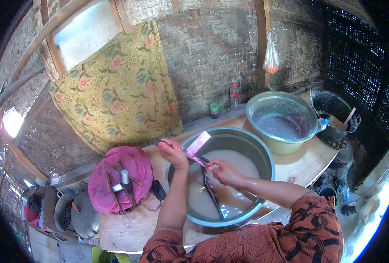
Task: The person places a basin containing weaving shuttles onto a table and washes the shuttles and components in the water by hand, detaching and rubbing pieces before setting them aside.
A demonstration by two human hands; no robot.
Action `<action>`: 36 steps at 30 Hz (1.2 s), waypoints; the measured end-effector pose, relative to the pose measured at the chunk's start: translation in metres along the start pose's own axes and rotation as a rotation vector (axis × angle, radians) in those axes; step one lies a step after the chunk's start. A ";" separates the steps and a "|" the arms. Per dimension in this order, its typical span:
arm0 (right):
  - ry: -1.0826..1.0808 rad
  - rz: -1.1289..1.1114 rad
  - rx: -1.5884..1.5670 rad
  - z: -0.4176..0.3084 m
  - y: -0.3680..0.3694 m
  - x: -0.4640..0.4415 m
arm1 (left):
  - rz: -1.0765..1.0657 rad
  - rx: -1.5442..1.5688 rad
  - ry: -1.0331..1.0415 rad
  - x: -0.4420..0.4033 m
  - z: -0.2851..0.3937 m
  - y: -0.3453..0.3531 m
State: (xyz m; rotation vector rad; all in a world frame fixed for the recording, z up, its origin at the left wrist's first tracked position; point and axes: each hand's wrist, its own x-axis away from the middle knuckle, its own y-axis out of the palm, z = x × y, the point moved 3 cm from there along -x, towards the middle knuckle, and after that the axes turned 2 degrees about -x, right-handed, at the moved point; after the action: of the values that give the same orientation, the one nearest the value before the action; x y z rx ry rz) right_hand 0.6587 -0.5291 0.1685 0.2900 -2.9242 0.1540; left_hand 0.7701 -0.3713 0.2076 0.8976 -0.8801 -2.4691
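Observation:
My right hand [223, 172] is closed on the handle of a spatula [199, 142], above a large round basin [272, 173]. The spatula's flat whitish blade has pink smears and points up and away from me. My left hand [172, 152] is raised over the basin's left rim beside the blade, fingers stretched out; whether it touches the spatula I cannot tell. Cloudy, pale liquid [196, 199] lies in the basin. A long dark stick [213, 195] slants down into this liquid, its near end by the front wall.
Left of the basin lies a pink cloth bundle [100, 175] with tools on it. At the right stand a greenish basin [286, 144] and a black bucket [352, 105]. A red-capped bottle [234, 97] and green-topped jar [214, 111] stand by the woven wall.

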 end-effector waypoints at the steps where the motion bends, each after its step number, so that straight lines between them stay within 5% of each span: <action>1: 0.007 0.001 -0.004 0.005 -0.002 -0.004 | 0.001 -0.004 -0.007 0.003 0.002 0.001; 5: 0.019 0.020 -0.041 0.013 -0.008 -0.013 | -0.066 -0.034 0.004 0.009 -0.006 0.009; 7: 0.121 -0.142 -0.079 0.018 -0.007 -0.004 | -0.057 -0.118 0.107 0.002 -0.008 -0.001; 9: 0.168 -0.027 -0.015 0.053 -0.028 -0.028 | -0.024 -0.088 0.036 -0.005 -0.003 -0.003; 12: 0.050 -0.495 0.500 0.071 -0.051 -0.053 | -0.017 -0.145 0.055 -0.015 -0.008 -0.005; 15: 0.183 -0.148 0.676 0.121 -0.084 -0.110 | -0.041 -0.092 -0.143 -0.012 -0.018 -0.009; 17: 0.292 0.060 0.230 0.148 -0.096 -0.129 | -0.116 -0.184 -0.353 -0.009 -0.036 -0.010; 20: 0.289 -0.077 -0.561 0.135 -0.097 -0.140 | -0.162 -0.285 -0.418 -0.003 -0.059 -0.012; 24: 0.171 -0.404 -0.805 0.069 -0.096 -0.179 | -0.085 -0.193 -0.586 -0.007 -0.062 -0.017; 27: -0.003 -0.168 -0.623 0.003 -0.072 -0.125 | 0.012 -0.033 -0.684 -0.010 -0.064 -0.020; 29: -0.758 0.453 0.547 -0.037 -0.061 -0.094 | 0.016 -0.022 -0.699 -0.011 -0.066 -0.022; 30: -0.760 0.446 0.551 -0.047 -0.050 -0.079 | 0.005 -0.087 -0.664 -0.010 -0.068 -0.021; 32: -1.161 0.019 1.204 -0.052 -0.006 -0.043 | 0.001 -0.151 -0.637 -0.007 -0.072 -0.020; 35: -1.333 0.329 1.518 -0.004 0.010 -0.056 | -0.034 -0.137 -0.781 0.005 -0.084 -0.018; 36: -1.082 0.212 1.537 0.012 0.004 -0.075 | -0.083 -0.175 -0.769 0.009 -0.086 -0.016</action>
State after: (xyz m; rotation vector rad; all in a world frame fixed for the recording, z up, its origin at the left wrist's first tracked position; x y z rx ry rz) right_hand 0.7274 -0.5130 0.1412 0.2661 -2.7962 3.0139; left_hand 0.8189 -0.4010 0.1407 -0.1137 -0.8231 -2.9360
